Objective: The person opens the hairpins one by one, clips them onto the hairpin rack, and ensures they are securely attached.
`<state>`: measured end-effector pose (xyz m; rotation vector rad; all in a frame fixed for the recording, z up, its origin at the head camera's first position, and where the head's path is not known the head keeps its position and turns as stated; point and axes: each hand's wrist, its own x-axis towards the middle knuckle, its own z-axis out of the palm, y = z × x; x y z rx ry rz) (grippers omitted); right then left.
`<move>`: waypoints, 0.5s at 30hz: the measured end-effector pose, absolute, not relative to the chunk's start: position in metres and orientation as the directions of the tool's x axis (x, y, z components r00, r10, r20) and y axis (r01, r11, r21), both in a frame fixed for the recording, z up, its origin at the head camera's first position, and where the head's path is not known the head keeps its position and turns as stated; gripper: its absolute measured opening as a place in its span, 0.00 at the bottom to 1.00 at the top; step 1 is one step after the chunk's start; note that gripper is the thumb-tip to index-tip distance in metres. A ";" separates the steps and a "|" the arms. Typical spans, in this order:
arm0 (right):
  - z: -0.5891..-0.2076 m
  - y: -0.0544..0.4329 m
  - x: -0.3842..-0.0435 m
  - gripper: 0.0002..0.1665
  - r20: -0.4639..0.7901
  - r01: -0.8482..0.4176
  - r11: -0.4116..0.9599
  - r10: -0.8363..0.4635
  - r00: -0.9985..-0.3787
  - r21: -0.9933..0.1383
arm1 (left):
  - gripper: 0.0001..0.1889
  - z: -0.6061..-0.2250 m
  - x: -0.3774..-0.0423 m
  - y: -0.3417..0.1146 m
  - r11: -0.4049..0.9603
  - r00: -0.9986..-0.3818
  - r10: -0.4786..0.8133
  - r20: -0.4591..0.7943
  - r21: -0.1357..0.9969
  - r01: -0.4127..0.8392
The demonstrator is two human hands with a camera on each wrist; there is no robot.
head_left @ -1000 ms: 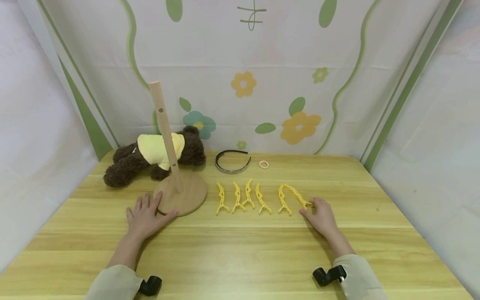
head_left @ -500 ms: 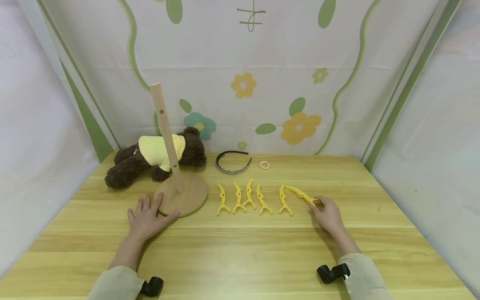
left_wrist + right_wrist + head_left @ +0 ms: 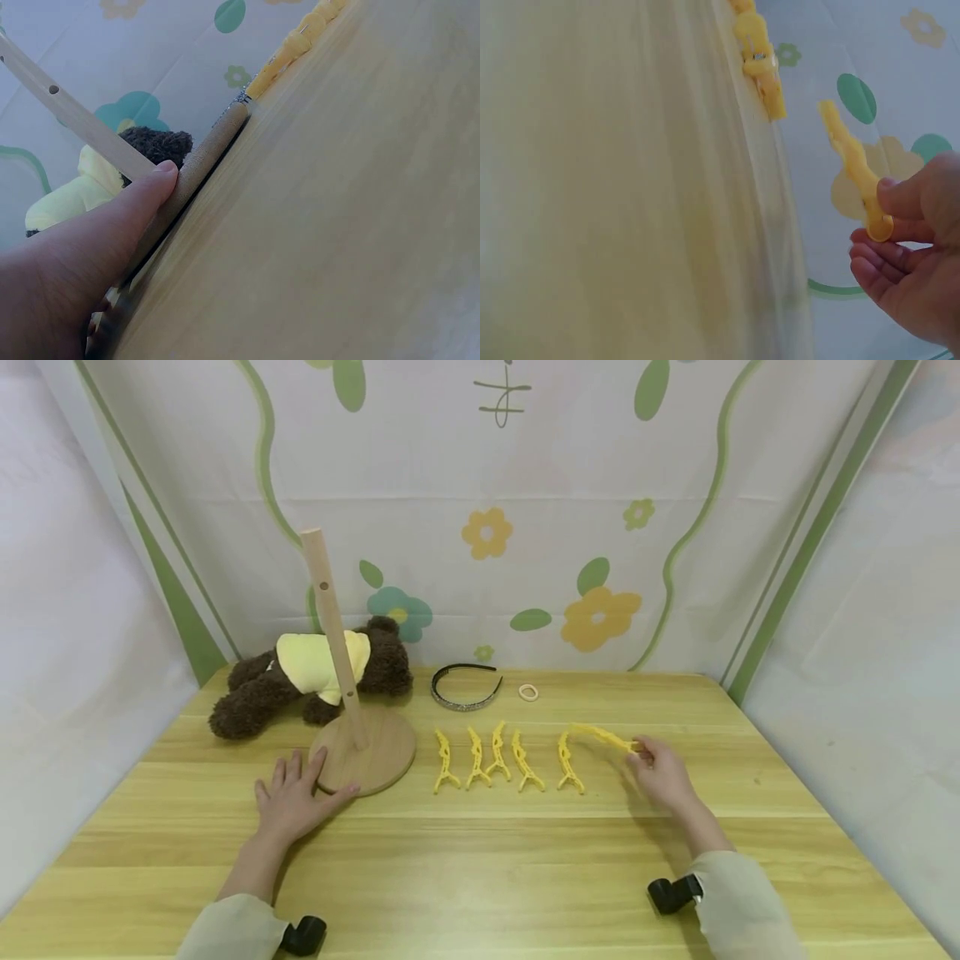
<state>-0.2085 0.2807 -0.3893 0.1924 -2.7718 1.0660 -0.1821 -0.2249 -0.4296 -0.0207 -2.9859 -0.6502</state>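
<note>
My right hand [image 3: 662, 774] pinches the forked end of a yellow hair clip [image 3: 603, 737] between thumb and fingers. In the right wrist view the clip [image 3: 853, 159] is held off the table, pointing up and left. Several more yellow hair clips [image 3: 523, 762] lie in a row on the wooden table [image 3: 480, 877]. My left hand [image 3: 288, 802] lies with fingers spread at the near left rim of a wooden stand's round base [image 3: 386, 756]. In the left wrist view its thumb [image 3: 154, 187] rests on the base's edge; the other fingers are mostly hidden.
The stand's upright post [image 3: 330, 618] leans slightly left, with holes along it. Behind it a brown teddy bear [image 3: 251, 697] in a yellow shirt lies on its side. A black glittery headband [image 3: 465, 703] and a small pale ring [image 3: 528, 692] lie at the back, near a flowered cloth backdrop.
My right hand has moved right and lifted the yellow hair clip from the table, swinging it to a flatter angle. My left hand stays at the stand's base.
</note>
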 end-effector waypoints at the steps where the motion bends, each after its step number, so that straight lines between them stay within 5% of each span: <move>1: -0.387 0.280 -0.210 0.21 0.210 -0.191 0.742 -0.068 -0.975 -0.643 | 0.49 -0.430 -0.182 -0.225 0.910 -0.996 -0.005 0.085 0.414 0.031; 15: -0.353 0.251 -0.232 0.22 0.271 -0.309 0.760 -0.180 -0.945 -0.572 | 0.49 -0.430 -0.182 -0.225 0.909 -0.996 0.001 0.093 0.414 0.040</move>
